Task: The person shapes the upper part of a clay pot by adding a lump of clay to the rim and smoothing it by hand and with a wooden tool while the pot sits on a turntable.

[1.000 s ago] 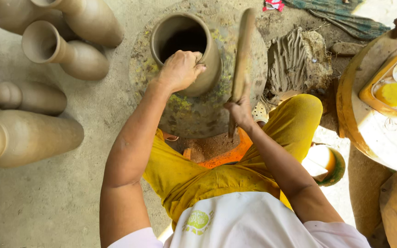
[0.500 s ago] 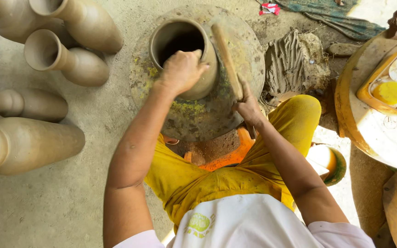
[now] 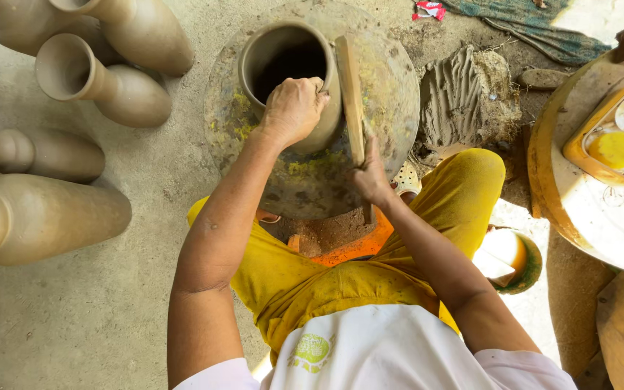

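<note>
A large round clay pot (image 3: pixel 391 94) with a dark open mouth stands in front of my knees. My left hand (image 3: pixel 294 108) grips the near rim of its neck, fingers curled over the edge. My right hand (image 3: pixel 371 177) holds the handle of a flat wooden paddle (image 3: pixel 349 94), whose blade lies against the pot's shoulder just right of the neck. My yellow trousers show below the pot.
Several unfired clay vases (image 3: pixel 120 90) lie and stand on the floor at the left. A lump of ridged wet clay (image 3: pixel 467 97) sits right of the pot. A round wheel or board (image 3: pixel 579 209) with an orange tray is at far right, a small bowl (image 3: pixel 514 256) beside my knee.
The paddle has swung from leaning right of the pot to lying flat against its shoulder near the neck. My left hand stays on the rim.
</note>
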